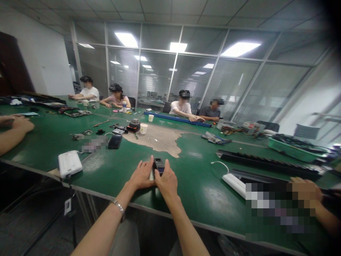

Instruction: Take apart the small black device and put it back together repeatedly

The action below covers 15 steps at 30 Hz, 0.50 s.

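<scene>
A small dark boxy device (159, 163) with a grey top stands just above the green table, between my two hands. My left hand (141, 175) presses against its left side, fingers stretched upward and held together. A pale strip (152, 174) shows between that palm and the device; I cannot make out whether it is a separate piece. My right hand (167, 180) grips the device from the right, with the thumb across its near side and the forefinger raised along its edge. The device's underside is hidden by my hands.
A white power bank (69, 163), black phone (115, 141) and paper cup (144, 128) lie to the left and beyond. On the right are a white bar with a cable (234, 185), black metal strips (269, 163) and a green basket (298, 147). Several people sit around.
</scene>
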Available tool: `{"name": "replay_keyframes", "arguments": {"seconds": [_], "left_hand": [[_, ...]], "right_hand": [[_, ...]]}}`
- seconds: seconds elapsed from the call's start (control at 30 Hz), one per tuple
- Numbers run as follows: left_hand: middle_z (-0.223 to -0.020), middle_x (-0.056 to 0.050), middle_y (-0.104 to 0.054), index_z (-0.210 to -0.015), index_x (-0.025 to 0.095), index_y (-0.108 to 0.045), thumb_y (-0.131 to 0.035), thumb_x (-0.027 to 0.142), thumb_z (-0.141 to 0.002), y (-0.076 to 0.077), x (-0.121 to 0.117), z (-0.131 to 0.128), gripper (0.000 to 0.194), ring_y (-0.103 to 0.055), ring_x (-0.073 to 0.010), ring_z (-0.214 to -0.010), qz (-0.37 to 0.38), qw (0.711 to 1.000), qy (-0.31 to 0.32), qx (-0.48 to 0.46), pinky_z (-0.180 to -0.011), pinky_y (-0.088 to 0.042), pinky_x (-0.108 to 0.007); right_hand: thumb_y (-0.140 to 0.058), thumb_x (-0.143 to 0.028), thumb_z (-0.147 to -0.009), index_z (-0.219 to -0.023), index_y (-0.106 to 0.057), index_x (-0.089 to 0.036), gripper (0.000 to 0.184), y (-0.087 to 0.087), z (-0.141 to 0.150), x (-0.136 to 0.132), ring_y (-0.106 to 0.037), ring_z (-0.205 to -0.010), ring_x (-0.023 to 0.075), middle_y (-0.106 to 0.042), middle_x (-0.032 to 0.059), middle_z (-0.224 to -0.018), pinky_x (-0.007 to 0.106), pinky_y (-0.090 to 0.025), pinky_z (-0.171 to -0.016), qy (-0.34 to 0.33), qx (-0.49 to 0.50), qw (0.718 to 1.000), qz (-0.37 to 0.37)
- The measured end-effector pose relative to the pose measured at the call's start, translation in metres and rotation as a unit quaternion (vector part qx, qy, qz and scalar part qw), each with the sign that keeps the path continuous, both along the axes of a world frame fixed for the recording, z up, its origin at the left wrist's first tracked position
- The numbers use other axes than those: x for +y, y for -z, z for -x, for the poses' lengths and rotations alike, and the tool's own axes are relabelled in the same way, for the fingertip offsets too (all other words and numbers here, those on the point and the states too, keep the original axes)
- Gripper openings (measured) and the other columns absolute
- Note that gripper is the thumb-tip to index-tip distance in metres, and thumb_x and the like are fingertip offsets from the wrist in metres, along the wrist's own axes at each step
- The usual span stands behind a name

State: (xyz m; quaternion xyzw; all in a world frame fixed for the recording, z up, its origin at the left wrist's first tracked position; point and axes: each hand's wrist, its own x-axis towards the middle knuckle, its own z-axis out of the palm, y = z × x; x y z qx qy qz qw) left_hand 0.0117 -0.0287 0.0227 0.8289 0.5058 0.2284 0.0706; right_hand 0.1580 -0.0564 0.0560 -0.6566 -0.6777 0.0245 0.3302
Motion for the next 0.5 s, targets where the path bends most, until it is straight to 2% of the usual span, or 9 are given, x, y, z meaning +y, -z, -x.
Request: {"name": "replay_keyframes", "arguments": {"seconds": [0.17,0.3,0.4,0.5], "left_hand": [[-0.144,-0.016,-0.040,-0.149,0.016,0.013,-0.061,0.068,-0.071,-0.001,0.000,0.000,0.119,-0.037,-0.0317,-0.132,0.008,1.000,0.000,-0.006,-0.113,-0.014,-0.052],[-0.142,-0.017,-0.043,-0.149,0.015,0.012,-0.058,0.078,-0.067,-0.002,0.001,-0.001,0.125,-0.037,-0.0336,-0.132,0.012,1.000,-0.006,-0.006,-0.112,-0.014,-0.052],[-0.142,-0.017,-0.043,-0.150,0.014,0.011,-0.057,0.079,-0.068,-0.003,0.001,-0.002,0.124,-0.037,-0.0333,-0.131,0.006,1.000,-0.009,-0.003,-0.112,-0.014,-0.050],[-0.144,-0.016,-0.041,-0.150,0.014,0.010,-0.056,0.078,-0.070,-0.004,0.000,-0.001,0.121,-0.037,-0.0330,-0.132,0.004,1.000,-0.008,0.000,-0.112,-0.015,-0.049]], "right_hand": [[-0.053,-0.036,-0.086,-0.142,-0.035,-0.004,0.067,-0.014,-0.003,0.003,-0.064,-0.101,0.0290,-0.063,0.0206,-0.116,0.035,-0.046,-0.085,-0.003,0.040,0.999,-0.035],[-0.051,-0.041,-0.088,-0.144,-0.033,-0.008,0.068,-0.024,-0.016,0.007,-0.062,-0.105,0.0277,-0.063,0.0168,-0.120,0.035,-0.046,-0.088,-0.002,0.095,0.990,-0.103],[-0.050,-0.043,-0.088,-0.145,-0.033,-0.010,0.068,-0.020,-0.034,0.009,-0.063,-0.103,0.0280,-0.065,0.0137,-0.116,0.036,-0.046,-0.088,0.023,0.112,0.985,-0.131],[-0.052,-0.044,-0.085,-0.144,-0.033,-0.008,0.071,-0.004,-0.052,0.008,-0.063,-0.101,0.0297,-0.065,0.0155,-0.115,0.037,-0.047,-0.086,0.060,0.100,0.986,-0.118]]}}
